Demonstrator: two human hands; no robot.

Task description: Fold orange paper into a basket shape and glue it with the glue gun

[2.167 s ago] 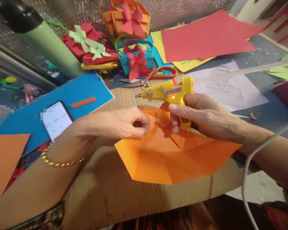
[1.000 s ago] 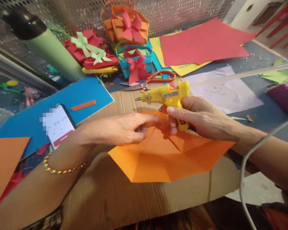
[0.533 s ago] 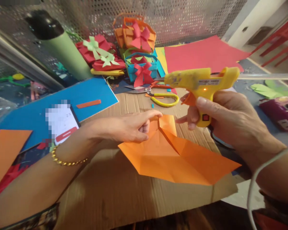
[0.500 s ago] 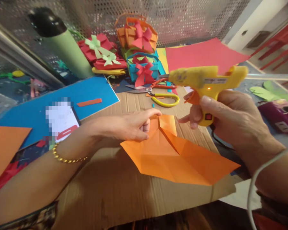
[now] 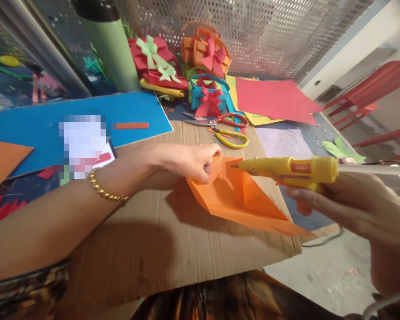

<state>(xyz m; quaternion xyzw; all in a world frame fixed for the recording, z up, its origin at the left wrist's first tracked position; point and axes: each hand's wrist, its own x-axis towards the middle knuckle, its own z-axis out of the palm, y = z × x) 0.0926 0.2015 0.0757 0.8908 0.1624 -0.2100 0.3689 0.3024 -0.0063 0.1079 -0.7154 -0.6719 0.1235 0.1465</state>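
While the left hand (image 5: pixel 195 162) pinches the thin, folded orange paper (image 5: pixel 216 195) by its far left corner, the right hand (image 5: pixel 346 209) grips a yellow glue gun (image 5: pixel 273 169), its pointy tip (image 5: pixel 235 166) right by the paper. Ridged brown cardboard (image 5: pixel 136 240) covers the dark tabletop (image 5: pixel 315 220), before a wall (image 5: pixel 260 40) of little holes.

2 arms (image 5: pixel 70 202) forward, left fingers (image 5: pixel 212 152) curled

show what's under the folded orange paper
Brown cardboard shows along the near edge of the orange paper; whatever lies directly beneath the paper is covered, so I can't tell.
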